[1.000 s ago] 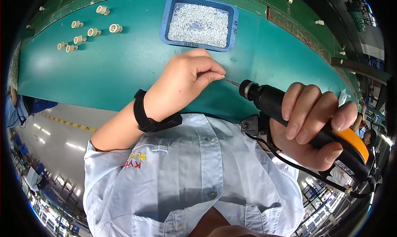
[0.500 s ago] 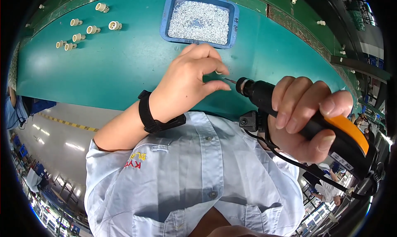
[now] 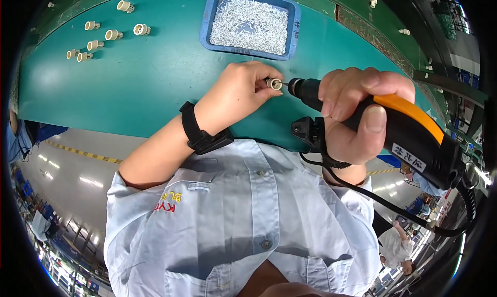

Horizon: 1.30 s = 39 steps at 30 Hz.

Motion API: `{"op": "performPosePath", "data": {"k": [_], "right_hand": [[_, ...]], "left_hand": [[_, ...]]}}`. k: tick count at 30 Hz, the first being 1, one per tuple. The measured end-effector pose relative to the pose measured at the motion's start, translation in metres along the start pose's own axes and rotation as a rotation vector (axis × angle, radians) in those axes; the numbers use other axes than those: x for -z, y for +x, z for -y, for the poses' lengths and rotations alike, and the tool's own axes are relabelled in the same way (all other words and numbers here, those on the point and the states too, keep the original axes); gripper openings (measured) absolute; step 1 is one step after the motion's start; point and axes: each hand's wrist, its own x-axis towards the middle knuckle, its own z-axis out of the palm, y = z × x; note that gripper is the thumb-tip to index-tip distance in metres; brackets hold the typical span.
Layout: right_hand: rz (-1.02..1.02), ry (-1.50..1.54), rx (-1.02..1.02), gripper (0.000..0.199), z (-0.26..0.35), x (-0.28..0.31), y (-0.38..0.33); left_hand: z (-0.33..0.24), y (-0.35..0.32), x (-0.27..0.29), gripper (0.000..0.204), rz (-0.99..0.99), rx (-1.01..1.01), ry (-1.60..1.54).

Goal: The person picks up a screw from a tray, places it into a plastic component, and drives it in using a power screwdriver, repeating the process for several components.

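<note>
White plastic socket (image 3: 276, 84), quantity one, is pinched in the left hand (image 3: 235, 92) above the green table (image 3: 155, 84); fingers (image 3: 265, 70) partly hide it. The right hand (image 3: 352, 95) grips one power screwdriver (image 3: 404, 134); bit-to-socket contact is indistinct. Seven loose sockets (image 3: 112, 35) sit farther left; one blue tray (image 3: 205, 26) holds metal pieces (image 3: 248, 25) too small to count.

At twelve o'clock from our left hand (image 3: 240, 90) lies a blue rectangular plastic tray (image 3: 206, 30) of slim silvery pieces (image 3: 228, 27). Seven cream cylindrical fittings (image 3: 113, 35) lie at ten, a long black-and-orange power driver (image 3: 401, 134) at three.
</note>
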Motion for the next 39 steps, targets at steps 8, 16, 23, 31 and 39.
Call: {"op": "performPosePath", "data": {"k": [8, 16, 23, 31, 39], "right_hand": [[0.014, -0.021, -0.016, 0.03, -0.012, -0.004, 0.002], [0.048, 0.003, -0.028, 0.029, -0.016, -0.008, 0.005], [0.064, 0.069, -0.017, 0.031, 0.0, 0.001, 0.006], [0.082, 0.076, 0.02, 0.032, 0.0, 0.003, 0.0], [0.042, 0.025, -0.006, 0.032, -0.014, -0.001, -0.002]], "left_hand": [[-0.002, 0.0, -0.001, 0.018, -0.004, -0.009, 0.023], [-0.006, 0.0, 0.002, 0.016, 0.003, -0.028, 0.063], [-0.009, 0.001, 0.006, 0.018, 0.019, -0.188, 0.232], [-0.007, -0.001, 0.005, 0.02, 0.055, -0.1, 0.159], [-0.006, -0.001, 0.003, 0.02, 0.053, -0.042, 0.133]]}}
